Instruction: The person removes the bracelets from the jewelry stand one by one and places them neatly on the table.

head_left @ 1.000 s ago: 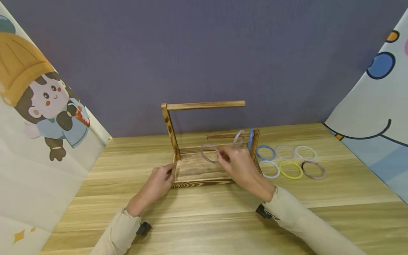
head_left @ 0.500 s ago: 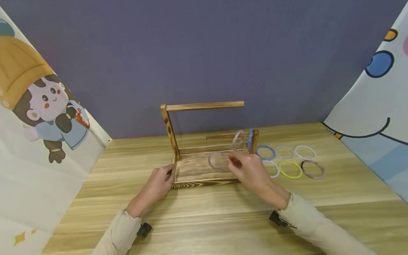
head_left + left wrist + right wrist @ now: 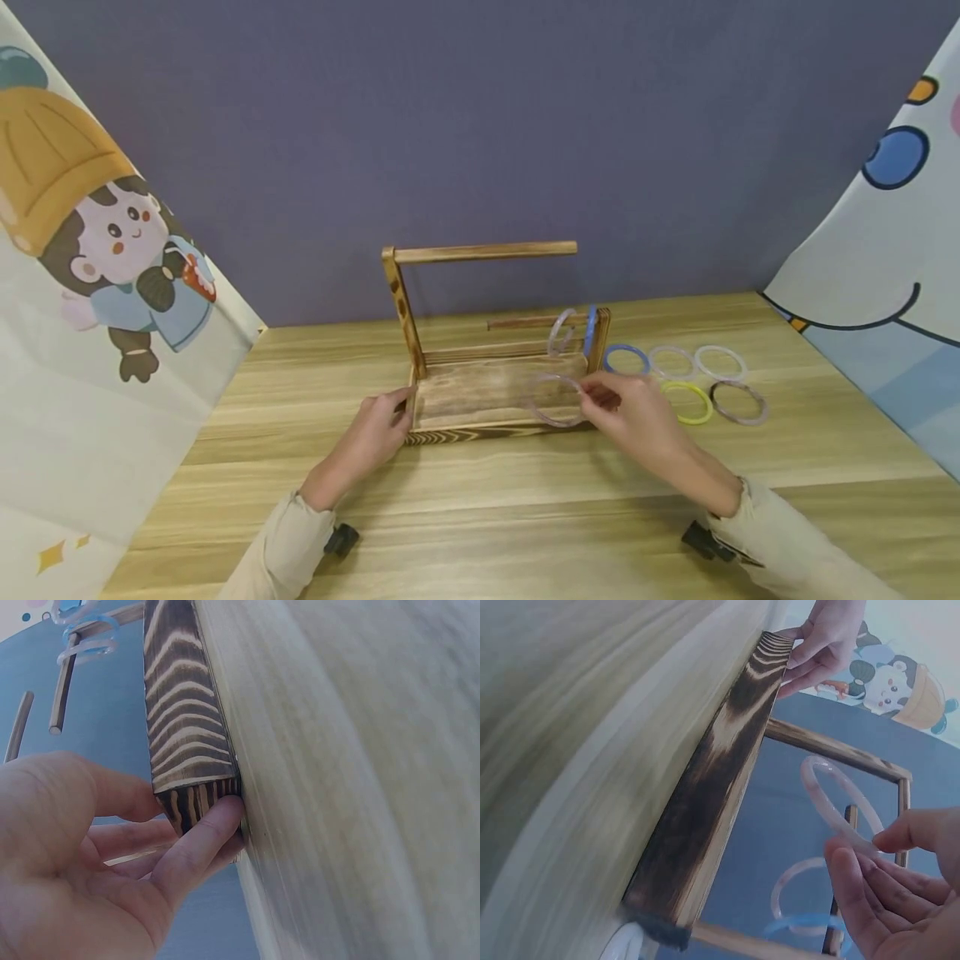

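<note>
My right hand (image 3: 637, 421) pinches a translucent pale pink bangle (image 3: 815, 789) between thumb and fingertips, over the front right of a wooden two-bar stand (image 3: 485, 252). My left hand (image 3: 367, 437) grips the front left corner of that stand's base; in the left wrist view its thumb and fingers lie round the striped end of the front board (image 3: 187, 712). On the stand's lower bar hang a pale bangle (image 3: 553, 335) and a blue bangle (image 3: 589, 332), near the right post. The upper bar holds nothing.
On the table right of the stand lie a blue bangle (image 3: 627, 347), a pale lilac one, a white bangle (image 3: 742, 365), a yellow bangle (image 3: 686, 420) and a brownish-purple bangle (image 3: 738, 419). My right hand hides another white one. A dark backdrop (image 3: 480, 150) stands behind.
My right hand has moved right and toward me with the pale pink bangle, now covering the front white bangle on the table. My left hand stays at the stand's corner.
</note>
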`<state>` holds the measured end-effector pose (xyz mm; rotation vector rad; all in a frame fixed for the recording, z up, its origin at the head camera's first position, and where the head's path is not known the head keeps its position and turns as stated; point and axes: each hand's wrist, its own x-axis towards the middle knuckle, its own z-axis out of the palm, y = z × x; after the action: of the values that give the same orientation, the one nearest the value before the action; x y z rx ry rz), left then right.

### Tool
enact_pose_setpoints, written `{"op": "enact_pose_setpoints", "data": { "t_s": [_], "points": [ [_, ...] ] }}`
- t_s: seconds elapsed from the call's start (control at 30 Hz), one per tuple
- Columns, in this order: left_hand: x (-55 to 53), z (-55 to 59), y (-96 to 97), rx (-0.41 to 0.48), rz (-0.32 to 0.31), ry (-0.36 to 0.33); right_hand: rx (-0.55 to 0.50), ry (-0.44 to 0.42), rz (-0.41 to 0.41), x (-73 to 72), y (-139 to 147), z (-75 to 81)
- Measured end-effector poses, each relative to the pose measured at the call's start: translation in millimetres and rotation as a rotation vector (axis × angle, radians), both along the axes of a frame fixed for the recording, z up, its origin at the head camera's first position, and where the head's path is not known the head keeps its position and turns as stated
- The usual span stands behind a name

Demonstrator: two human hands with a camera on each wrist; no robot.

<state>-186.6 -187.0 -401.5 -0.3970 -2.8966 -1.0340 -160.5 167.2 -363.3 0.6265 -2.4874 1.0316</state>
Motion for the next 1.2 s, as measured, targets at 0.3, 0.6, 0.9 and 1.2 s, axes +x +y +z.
{"op": "enact_pose_setpoints", "data": {
  "t_s": [0.3, 0.6, 0.9, 1.2],
  "points": [
    [0.2, -0.6, -0.2, 0.015, -0.008, 0.006, 0.014, -0.062, -0.062, 6.9, 34.9, 4.0],
    [-0.3, -1.2, -1.0, 0.036, -0.013, -0.016, 0.014, -0.243, -0.014, 0.8, 74.1, 12.3],
    [0.8, 0.1, -1.1, 0.039, -0.002, -0.047, 0.002, -0.477, 0.063, -16.0, 104.1, 13.0],
    [0.6, 0.6, -0.8, 0.030, -0.006, -0.052, 0.038, -0.542, 0.155, -25.9, 122.9, 1.5]
  ]
}}
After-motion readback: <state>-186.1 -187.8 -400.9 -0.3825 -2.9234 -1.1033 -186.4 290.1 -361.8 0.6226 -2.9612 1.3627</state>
